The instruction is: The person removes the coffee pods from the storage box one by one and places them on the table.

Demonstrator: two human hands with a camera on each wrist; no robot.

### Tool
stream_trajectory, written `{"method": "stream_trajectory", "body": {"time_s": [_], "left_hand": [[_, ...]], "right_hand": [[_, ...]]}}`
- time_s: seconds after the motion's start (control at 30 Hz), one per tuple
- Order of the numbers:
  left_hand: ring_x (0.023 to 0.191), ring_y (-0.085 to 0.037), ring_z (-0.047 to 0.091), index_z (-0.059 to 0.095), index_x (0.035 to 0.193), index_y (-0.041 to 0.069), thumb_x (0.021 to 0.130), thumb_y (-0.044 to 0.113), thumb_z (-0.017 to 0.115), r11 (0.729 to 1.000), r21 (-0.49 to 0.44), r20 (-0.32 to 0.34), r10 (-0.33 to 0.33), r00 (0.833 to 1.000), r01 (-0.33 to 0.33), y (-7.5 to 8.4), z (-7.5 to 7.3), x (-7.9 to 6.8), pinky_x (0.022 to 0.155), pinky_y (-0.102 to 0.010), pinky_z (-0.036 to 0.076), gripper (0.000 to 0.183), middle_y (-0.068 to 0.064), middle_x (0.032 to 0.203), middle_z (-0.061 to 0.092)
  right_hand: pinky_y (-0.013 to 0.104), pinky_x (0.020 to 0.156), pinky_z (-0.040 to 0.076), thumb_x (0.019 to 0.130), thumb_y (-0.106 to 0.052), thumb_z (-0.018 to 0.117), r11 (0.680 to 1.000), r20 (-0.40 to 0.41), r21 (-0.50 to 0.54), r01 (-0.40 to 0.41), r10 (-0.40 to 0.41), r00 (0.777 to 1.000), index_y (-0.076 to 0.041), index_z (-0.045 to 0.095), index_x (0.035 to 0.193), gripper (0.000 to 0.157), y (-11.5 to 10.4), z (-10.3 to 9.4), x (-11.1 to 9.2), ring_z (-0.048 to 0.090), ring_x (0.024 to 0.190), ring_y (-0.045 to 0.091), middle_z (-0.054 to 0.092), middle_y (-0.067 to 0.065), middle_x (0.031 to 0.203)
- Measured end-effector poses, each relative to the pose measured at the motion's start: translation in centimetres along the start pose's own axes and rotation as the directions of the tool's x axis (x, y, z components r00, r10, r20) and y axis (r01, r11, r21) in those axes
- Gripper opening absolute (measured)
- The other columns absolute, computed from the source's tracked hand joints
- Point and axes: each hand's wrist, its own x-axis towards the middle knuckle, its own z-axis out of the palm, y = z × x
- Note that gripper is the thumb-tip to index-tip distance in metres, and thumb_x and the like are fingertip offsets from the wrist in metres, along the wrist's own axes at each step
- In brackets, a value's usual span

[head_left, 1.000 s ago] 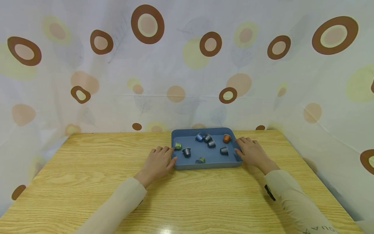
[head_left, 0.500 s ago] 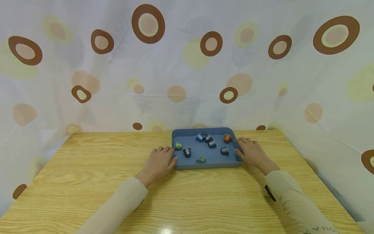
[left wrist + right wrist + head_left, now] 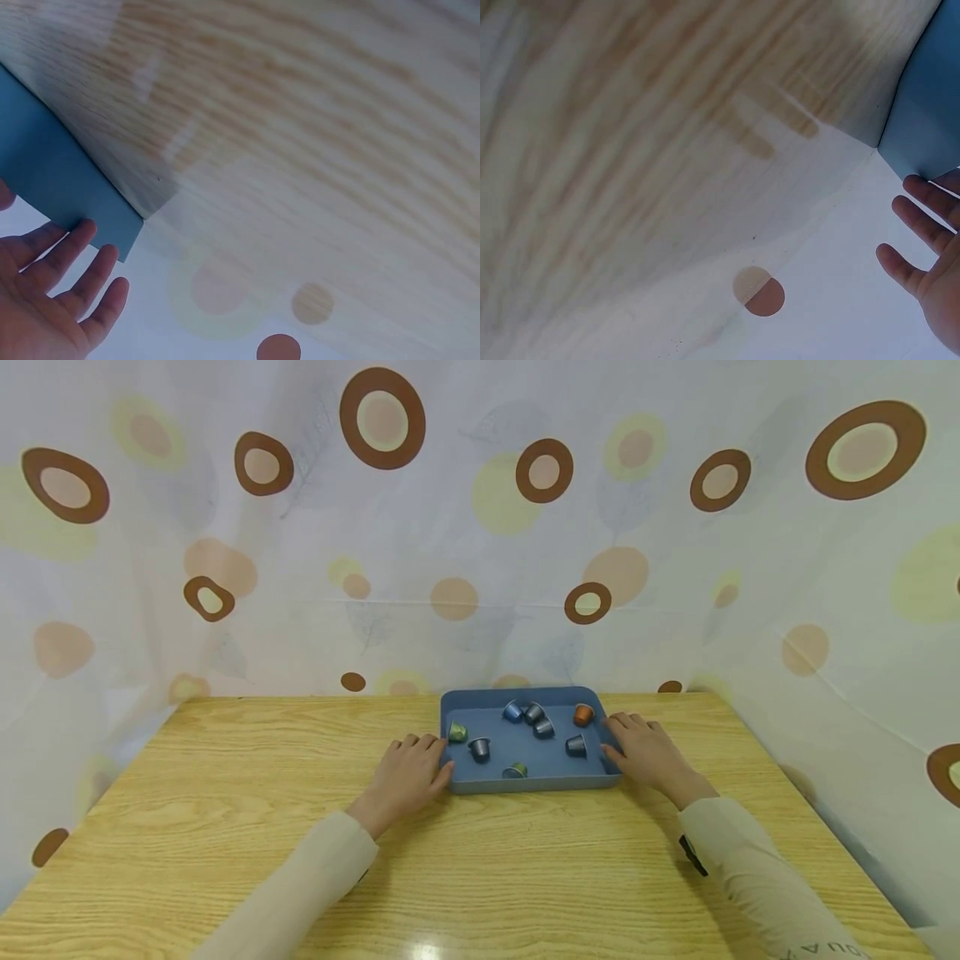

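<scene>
In the head view a blue rectangular tray (image 3: 540, 782) lies near the table's back edge. It holds several coffee capsules: an orange capsule (image 3: 583, 715), a blue capsule (image 3: 513, 712), two green ones and several dark ones, such as a dark capsule (image 3: 480, 749). My left hand (image 3: 405, 778) grips the tray's left wall near the front corner. On the opposite side my right hand (image 3: 647, 752) grips the right wall, its thumb over the rim. Both wrist views show spread fingertips at the outer wall, with the outermost fingers off it; the right thumb is out of frame there.
The wood-grain table (image 3: 510, 868) extends toward me and to both sides of the tray. A patterned cloth (image 3: 450, 552) with brown and yellow rounds hangs behind and beside the table. Long beige sleeves cover both arms.
</scene>
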Motion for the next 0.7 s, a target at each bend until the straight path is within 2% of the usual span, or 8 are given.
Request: {"method": "stream_trajectory", "body": {"time_s": [0.27,0.7], "left_hand": [[0.108,-0.029,0.055,0.055,0.124,0.009,0.094,0.038,0.043,1.0,-0.015,0.008,-0.002,1.0,0.002,-0.4,-0.3,-0.5,0.087,-0.045,0.046,0.043,-0.008,0.119,0.059],[0.102,-0.028,0.057,0.058,0.12,0.008,0.092,0.034,0.048,0.999,-0.015,-0.042,0.028,0.999,-0.029,-1.1,-0.5,-1.6,0.083,-0.044,0.047,0.039,-0.008,0.115,0.061]], "right_hand": [[0.057,0.089,0.038,0.09,-0.027,0.055,1.0,0.024,0.006,0.007,-0.007,1.0,0.0,0.05,0.126,0.045,-0.4,0.1,0.1,0.045,0.116,0.037,0.05,0.018,0.126],[0.056,0.089,0.039,0.088,-0.03,0.056,1.0,0.013,-0.009,0.028,-0.028,1.0,0.0,0.049,0.127,0.048,-1.1,0.4,-0.2,0.046,0.116,0.036,0.05,0.017,0.126]]}}
